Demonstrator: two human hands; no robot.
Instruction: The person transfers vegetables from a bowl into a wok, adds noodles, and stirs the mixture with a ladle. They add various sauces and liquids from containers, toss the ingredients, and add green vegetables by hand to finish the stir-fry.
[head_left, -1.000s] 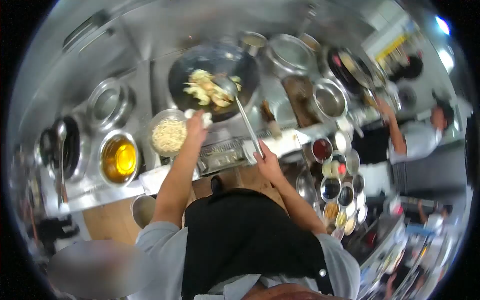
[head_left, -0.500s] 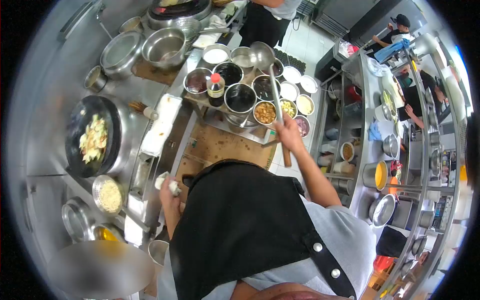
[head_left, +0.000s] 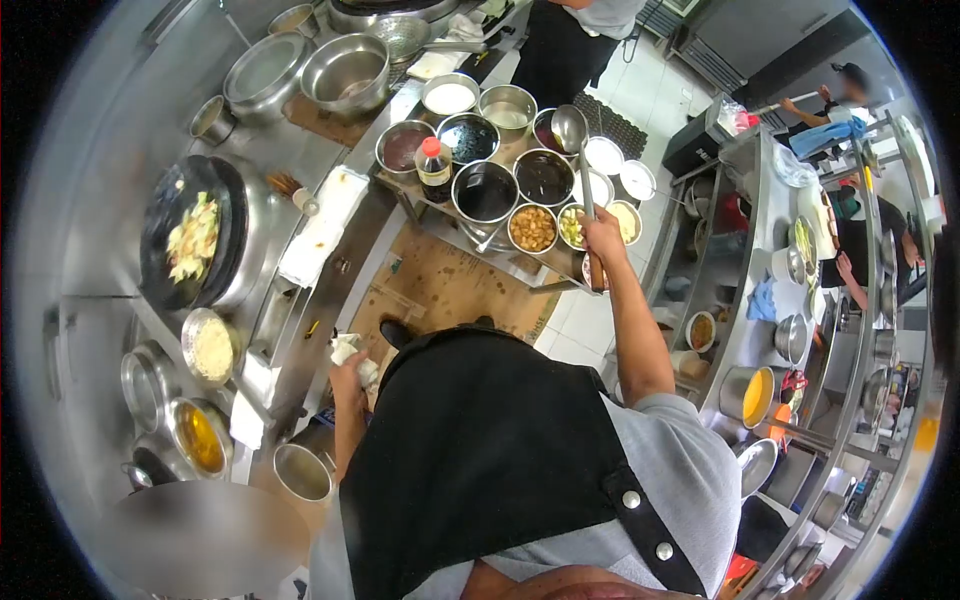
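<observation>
right hand (head_left: 603, 233): i see it clenched round the wooden handle of a long steel ladle (head_left: 578, 160) — bowl held over the round steel seasoning bowls (head_left: 486, 190) on the rack
left hand (head_left: 349, 372): gripping a crumpled white cloth (head_left: 355, 353), down beside my black apron (head_left: 480, 450)
behind: black wok of pale vegetables (head_left: 193, 240) — on the steel range, well apart from the ladle

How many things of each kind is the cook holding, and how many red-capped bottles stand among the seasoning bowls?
ladle: 1, in right hand
cloth: 1, in left hand
red-capped bottle: 1
total: 3
</observation>
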